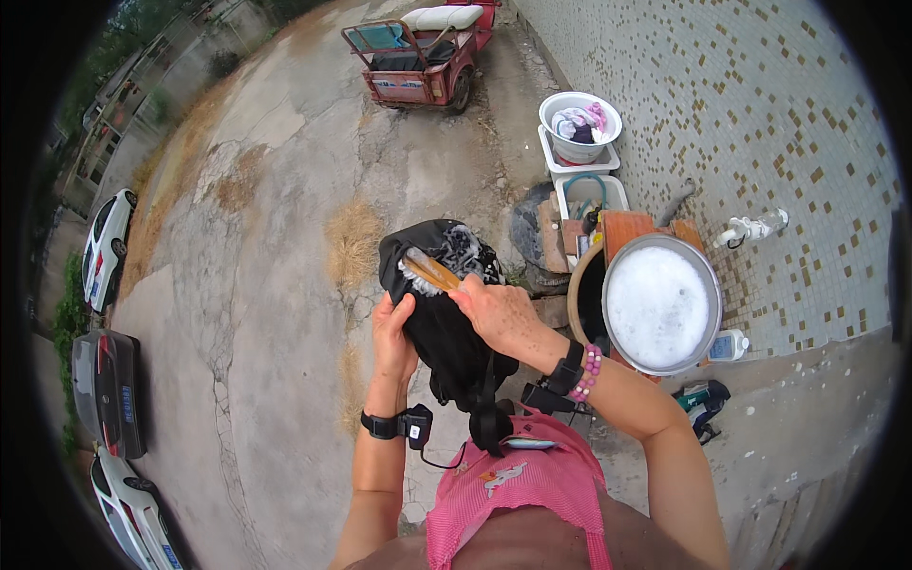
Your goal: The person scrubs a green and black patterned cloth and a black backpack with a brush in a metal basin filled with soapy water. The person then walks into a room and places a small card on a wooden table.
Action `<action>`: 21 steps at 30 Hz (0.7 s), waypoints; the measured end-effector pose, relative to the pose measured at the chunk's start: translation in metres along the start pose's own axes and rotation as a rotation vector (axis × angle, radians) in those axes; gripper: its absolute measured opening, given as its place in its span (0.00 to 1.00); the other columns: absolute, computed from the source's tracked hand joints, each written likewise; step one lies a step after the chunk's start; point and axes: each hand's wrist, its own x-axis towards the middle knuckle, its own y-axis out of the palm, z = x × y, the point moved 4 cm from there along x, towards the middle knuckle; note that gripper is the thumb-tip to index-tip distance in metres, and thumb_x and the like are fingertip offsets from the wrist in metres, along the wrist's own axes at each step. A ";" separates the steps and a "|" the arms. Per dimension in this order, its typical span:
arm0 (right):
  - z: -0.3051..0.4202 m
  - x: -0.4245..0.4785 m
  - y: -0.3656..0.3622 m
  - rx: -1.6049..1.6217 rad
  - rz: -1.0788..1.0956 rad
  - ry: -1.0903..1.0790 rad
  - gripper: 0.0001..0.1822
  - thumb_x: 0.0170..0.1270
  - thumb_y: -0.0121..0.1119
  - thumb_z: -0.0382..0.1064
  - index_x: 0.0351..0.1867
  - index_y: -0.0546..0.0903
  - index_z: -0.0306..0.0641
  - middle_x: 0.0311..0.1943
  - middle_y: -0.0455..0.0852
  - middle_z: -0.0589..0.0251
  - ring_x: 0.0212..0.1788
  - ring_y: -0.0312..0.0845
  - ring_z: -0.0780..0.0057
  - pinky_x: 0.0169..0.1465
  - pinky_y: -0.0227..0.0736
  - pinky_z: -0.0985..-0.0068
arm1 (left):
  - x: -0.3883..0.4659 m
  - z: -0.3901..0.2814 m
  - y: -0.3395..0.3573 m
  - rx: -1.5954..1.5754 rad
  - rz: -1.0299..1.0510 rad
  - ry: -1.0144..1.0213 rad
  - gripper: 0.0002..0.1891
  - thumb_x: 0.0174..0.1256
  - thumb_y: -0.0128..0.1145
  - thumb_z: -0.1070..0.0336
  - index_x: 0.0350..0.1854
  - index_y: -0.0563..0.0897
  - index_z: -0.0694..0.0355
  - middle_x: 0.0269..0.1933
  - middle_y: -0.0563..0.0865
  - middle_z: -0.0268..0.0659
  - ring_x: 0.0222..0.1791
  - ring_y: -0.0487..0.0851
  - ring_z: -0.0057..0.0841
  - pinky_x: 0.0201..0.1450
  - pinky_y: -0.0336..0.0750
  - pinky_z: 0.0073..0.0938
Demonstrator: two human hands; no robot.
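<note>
My left hand (394, 335) grips the left side of a black fabric bag (449, 328), thumb on top and fingers out of sight behind it. In my right hand (499, 313) is a wooden-handled scrub brush (432, 271), its pale bristles pressed to the upper part of the bag. White suds cling around the bristles and spread over the bag's far right corner. A black strap hangs from the bag's near end towards my pink apron (520, 470).
To my right, a metal basin (714, 285) of foamy water sits over a brown-rimmed vat (578, 299). A white bottle (727, 347) stands beside it. Beyond are a white bucket (570, 151) of laundry and a tap (752, 228) on the tiled wall. A red cargo tricycle (420, 75) is parked ahead.
</note>
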 end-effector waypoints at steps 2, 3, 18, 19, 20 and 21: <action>-0.059 0.025 0.014 -0.114 -0.070 0.048 0.23 0.80 0.47 0.53 0.34 0.76 0.34 0.19 0.83 0.46 0.26 0.84 0.44 0.29 0.76 0.53 | 0.004 -0.006 0.003 0.030 0.038 0.023 0.18 0.74 0.56 0.69 0.64 0.78 0.66 0.57 0.87 0.38 0.54 0.86 0.27 0.61 0.79 0.29; -0.078 0.033 0.010 -0.051 -0.028 0.160 0.22 0.81 0.45 0.51 0.35 0.76 0.34 0.20 0.83 0.45 0.27 0.84 0.43 0.30 0.76 0.52 | -0.005 -0.008 -0.004 0.035 0.005 0.025 0.19 0.74 0.56 0.69 0.64 0.78 0.66 0.57 0.87 0.39 0.54 0.86 0.28 0.61 0.79 0.29; -0.001 0.012 0.042 0.004 0.087 -0.020 0.22 0.79 0.49 0.54 0.35 0.77 0.35 0.19 0.83 0.45 0.25 0.83 0.44 0.28 0.74 0.52 | -0.002 -0.029 -0.022 0.049 0.009 0.001 0.18 0.73 0.57 0.70 0.63 0.79 0.67 0.55 0.87 0.36 0.53 0.85 0.24 0.59 0.78 0.26; -0.041 0.033 0.041 -0.080 0.001 0.023 0.25 0.79 0.48 0.56 0.33 0.78 0.36 0.20 0.84 0.46 0.25 0.84 0.45 0.27 0.76 0.53 | 0.000 -0.028 -0.019 0.073 0.020 -0.005 0.18 0.73 0.57 0.70 0.63 0.79 0.67 0.55 0.87 0.37 0.52 0.86 0.25 0.58 0.79 0.27; -0.061 0.041 0.040 -0.073 -0.057 0.066 0.27 0.80 0.45 0.57 0.32 0.81 0.35 0.20 0.84 0.45 0.25 0.84 0.45 0.28 0.77 0.53 | 0.001 -0.025 -0.024 0.106 0.021 -0.017 0.18 0.73 0.57 0.70 0.63 0.79 0.67 0.55 0.88 0.37 0.52 0.86 0.25 0.58 0.79 0.28; -0.049 0.046 0.026 -0.064 -0.048 0.126 0.25 0.80 0.47 0.55 0.33 0.79 0.36 0.19 0.84 0.46 0.25 0.84 0.45 0.27 0.76 0.53 | 0.001 -0.022 -0.032 0.136 0.008 -0.018 0.18 0.73 0.57 0.70 0.63 0.79 0.67 0.55 0.88 0.38 0.52 0.87 0.26 0.58 0.80 0.29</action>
